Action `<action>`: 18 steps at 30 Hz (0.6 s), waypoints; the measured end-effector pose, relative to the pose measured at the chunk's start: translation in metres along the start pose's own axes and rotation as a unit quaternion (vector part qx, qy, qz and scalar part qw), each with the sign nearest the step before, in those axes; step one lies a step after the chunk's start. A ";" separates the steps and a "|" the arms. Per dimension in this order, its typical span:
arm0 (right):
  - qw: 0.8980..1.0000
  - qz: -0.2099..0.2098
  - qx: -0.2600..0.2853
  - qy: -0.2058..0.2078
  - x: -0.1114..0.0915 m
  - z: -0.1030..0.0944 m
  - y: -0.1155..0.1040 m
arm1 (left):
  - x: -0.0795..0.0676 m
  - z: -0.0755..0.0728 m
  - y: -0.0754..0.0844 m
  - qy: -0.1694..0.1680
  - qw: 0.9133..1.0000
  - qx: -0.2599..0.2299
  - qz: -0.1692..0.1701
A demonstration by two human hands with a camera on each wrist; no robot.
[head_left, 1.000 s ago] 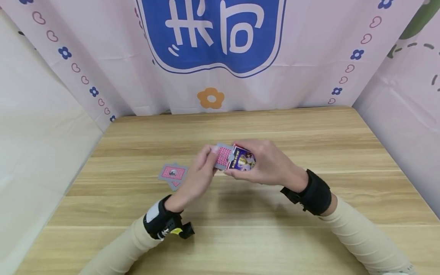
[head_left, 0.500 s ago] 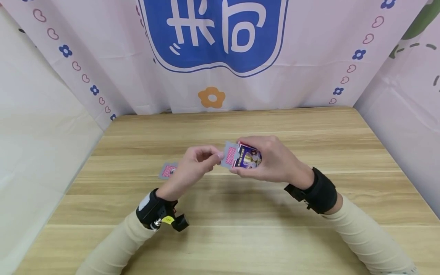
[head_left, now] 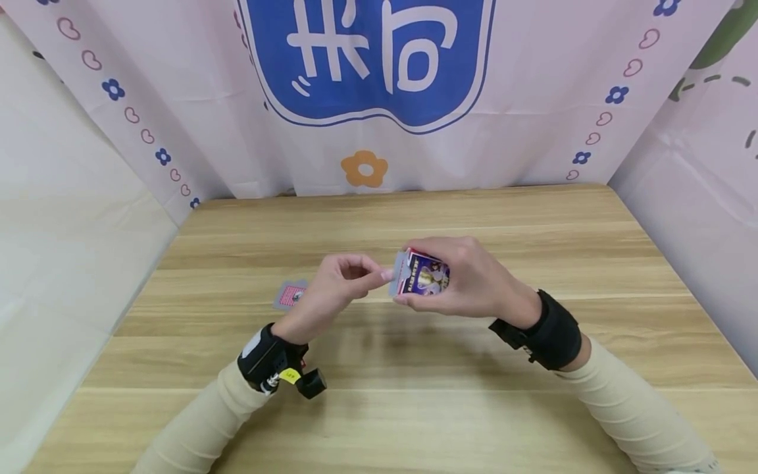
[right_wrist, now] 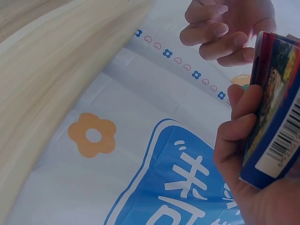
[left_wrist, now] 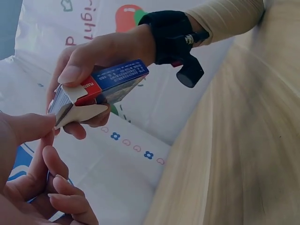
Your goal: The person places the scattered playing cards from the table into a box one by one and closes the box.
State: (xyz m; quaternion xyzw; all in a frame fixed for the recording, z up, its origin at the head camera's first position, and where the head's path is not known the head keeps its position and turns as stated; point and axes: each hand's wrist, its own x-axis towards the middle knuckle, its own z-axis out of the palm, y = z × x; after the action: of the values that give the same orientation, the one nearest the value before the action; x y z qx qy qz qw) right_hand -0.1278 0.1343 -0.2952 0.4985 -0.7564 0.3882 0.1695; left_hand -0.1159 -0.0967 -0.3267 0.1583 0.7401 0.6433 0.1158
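Note:
My right hand (head_left: 474,280) grips a playing-card box (head_left: 429,274) above the table, thumb and fingers along opposite edges. The box is blue and red, with a trophy picture on its face and a barcode on its bottom end. Its mouth faces left, and the ends of playing cards (head_left: 399,276) stick out a little; a pale flap (left_wrist: 89,112) stands out at that mouth in the left wrist view. My left hand (head_left: 337,286) has thumb and index finger pinched at the edge of the protruding cards. Its other fingers (left_wrist: 70,201) are loosely curled.
Red-patterned cards (head_left: 290,293) lie face down on the wooden table (head_left: 379,408), partly hidden behind my left hand. A white printed curtain (head_left: 237,151) hangs along the table's far edge, and pale cloth walls stand at both sides.
The card stuck far out of the box and now shows only a short end. My left hand shifted from holding over the card to its outer edge; the box moved slightly right.

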 end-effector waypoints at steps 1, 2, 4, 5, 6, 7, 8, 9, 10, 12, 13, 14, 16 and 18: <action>1.000 -0.005 0.002 0.002 0.002 -0.001 -0.004 | 0.000 0.000 0.000 -0.003 1.000 -0.002 -0.003; 1.000 -0.009 0.004 0.002 0.003 -0.003 -0.008 | 0.000 0.000 -0.001 -0.007 1.000 -0.004 -0.007; 1.000 -0.016 0.006 0.003 0.006 -0.005 -0.015 | 0.000 0.000 -0.001 -0.015 1.000 -0.009 -0.016; 1.000 -0.018 0.005 0.004 0.008 -0.007 -0.019 | 0.000 0.000 -0.002 -0.018 1.000 -0.012 -0.020; 1.000 -0.019 0.006 0.004 0.009 -0.007 -0.021 | 0.001 0.000 -0.002 -0.022 0.999 -0.016 -0.024; 1.000 -0.019 0.005 0.003 0.009 -0.007 -0.021 | 0.001 0.000 -0.003 -0.026 0.999 -0.020 -0.029; 1.000 -0.019 0.007 0.002 0.009 -0.007 -0.022 | 0.001 0.000 -0.004 -0.031 0.999 -0.027 -0.032; 1.000 -0.020 0.008 0.002 0.008 -0.007 -0.021 | 0.002 0.000 -0.005 -0.036 0.998 -0.033 -0.034; 1.000 -0.021 0.008 0.002 0.008 -0.006 -0.020 | 0.002 0.001 -0.006 -0.042 0.998 -0.041 -0.036; 1.000 -0.021 0.008 0.001 0.006 -0.003 -0.015 | 0.003 0.001 -0.008 -0.058 0.996 -0.059 -0.039; 1.000 -0.020 0.008 0.000 0.004 -0.001 -0.012 | 0.004 0.000 -0.010 -0.068 0.994 -0.071 -0.040; 1.000 -0.019 0.009 -0.001 0.003 0.000 -0.008 | 0.004 0.000 -0.011 -0.078 0.992 -0.088 -0.044; 1.000 -0.018 0.012 -0.005 -0.001 0.004 -0.001 | 0.006 0.000 -0.015 -0.106 0.984 -0.129 -0.056; 1.000 -0.019 0.018 -0.007 -0.003 0.008 0.004 | 0.008 -0.001 -0.019 -0.135 0.973 -0.172 -0.076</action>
State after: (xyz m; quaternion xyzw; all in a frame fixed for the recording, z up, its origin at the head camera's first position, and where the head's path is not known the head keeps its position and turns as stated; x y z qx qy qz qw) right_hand -0.1288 0.1310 -0.3041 0.5187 -0.7409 0.3946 0.1624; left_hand -0.1247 -0.0967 -0.3455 0.1646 0.6054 0.7232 0.2888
